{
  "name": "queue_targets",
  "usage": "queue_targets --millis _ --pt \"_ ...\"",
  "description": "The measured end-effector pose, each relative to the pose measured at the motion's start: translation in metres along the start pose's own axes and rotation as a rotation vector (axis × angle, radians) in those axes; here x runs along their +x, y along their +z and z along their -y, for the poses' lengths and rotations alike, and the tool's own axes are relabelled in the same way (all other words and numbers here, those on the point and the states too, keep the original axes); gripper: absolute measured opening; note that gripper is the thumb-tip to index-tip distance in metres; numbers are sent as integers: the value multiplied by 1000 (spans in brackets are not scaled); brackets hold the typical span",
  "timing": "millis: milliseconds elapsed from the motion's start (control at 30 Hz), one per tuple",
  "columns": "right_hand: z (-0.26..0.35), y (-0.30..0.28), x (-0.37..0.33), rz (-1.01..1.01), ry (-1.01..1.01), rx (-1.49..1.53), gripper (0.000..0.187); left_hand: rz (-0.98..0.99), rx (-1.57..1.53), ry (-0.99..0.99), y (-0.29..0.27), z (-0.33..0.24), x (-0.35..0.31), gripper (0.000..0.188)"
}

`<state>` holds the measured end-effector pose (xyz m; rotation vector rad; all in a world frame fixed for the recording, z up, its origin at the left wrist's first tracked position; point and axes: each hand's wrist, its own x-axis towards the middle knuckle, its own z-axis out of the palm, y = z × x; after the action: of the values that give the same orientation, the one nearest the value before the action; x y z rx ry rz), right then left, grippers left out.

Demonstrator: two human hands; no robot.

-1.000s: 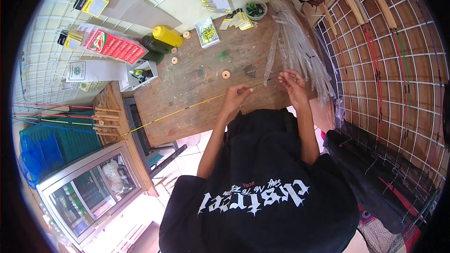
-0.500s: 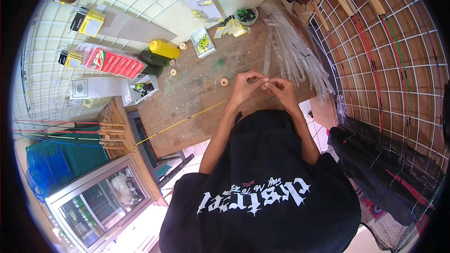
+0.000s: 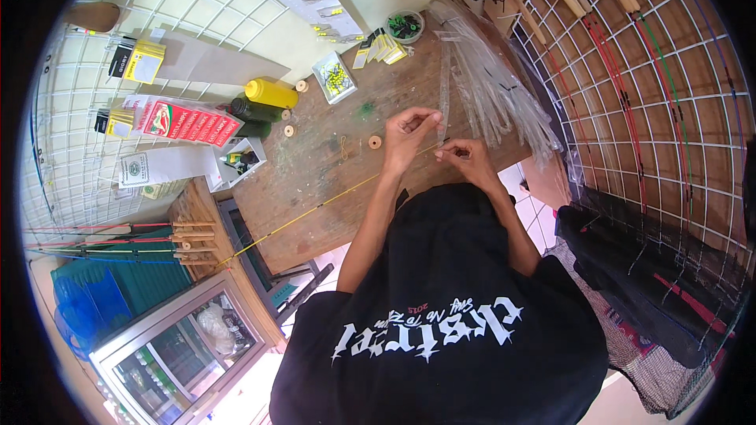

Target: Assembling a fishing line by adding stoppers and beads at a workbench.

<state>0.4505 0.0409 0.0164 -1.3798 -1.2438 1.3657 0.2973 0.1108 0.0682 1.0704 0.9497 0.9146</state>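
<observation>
A thin yellow fishing rod [image 3: 319, 206] slants across the wooden table from the lower left. It passes behind my left forearm, and its dark-tipped thin end comes out by my right hand [image 3: 470, 159], whose thumb and fingers pinch it. My left hand [image 3: 408, 132] is raised a little above and to the left of that end. Its thumb and forefinger are pressed together; anything between them is too fine to make out. Left of my left hand, a small wooden spool [image 3: 375, 142] and a small loop of yellowish cord [image 3: 343, 146] lie on the table.
Clear plastic tubes [image 3: 492, 86] are heaped at the table's right. Along the back stand a white tray of yellow-green beads [image 3: 335, 77], a round tub [image 3: 404, 26] and a yellow bottle [image 3: 272, 94]. Rods [image 3: 622, 94] hang on the right wire grid.
My hands, together before, are now apart. The left has moved up and slightly left, the right slightly down, with the rod's end now visible at the right fingers.
</observation>
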Motion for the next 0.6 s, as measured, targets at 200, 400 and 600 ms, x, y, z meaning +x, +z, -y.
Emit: queue_targets --millis 200,400,600 --pt "-3 -3 -2 113 46 -14 18 -100 -72 -23 1 9 -8 16" --pt "-70 -29 14 -122 175 93 23 -42 227 -169 -10 63 -17 17" --pt "-87 -22 25 -43 303 232 25 -92 759 -7 0 92 -25 13"
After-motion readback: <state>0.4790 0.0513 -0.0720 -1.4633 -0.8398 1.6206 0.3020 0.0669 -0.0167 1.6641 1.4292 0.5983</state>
